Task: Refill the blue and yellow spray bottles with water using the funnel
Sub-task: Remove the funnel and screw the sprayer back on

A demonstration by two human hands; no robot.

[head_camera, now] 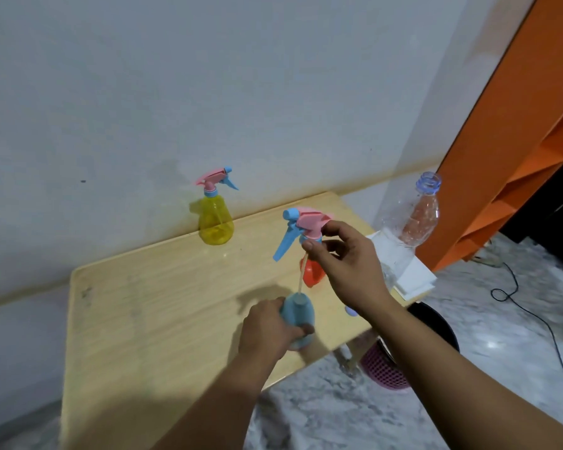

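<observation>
The left hand [268, 328] is wrapped around the blue spray bottle [298, 319], which stands on the wooden table [163, 303], while the right hand [345, 261] pinches the pink-and-blue spray head [301, 227] by its collar, raised above the bottle's neck with the dip tube [301, 276] reaching down into the opening. The orange funnel [312, 271] lies just behind, partly hidden by the right hand. At the back by the wall stands the yellow spray bottle [216, 219], cap on, and the clear water bottle [413, 222] stands open at the table's right edge.

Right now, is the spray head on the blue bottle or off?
Off. The right hand holds the spray head lifted above the blue bottle; only its tube reaches the neck.
</observation>
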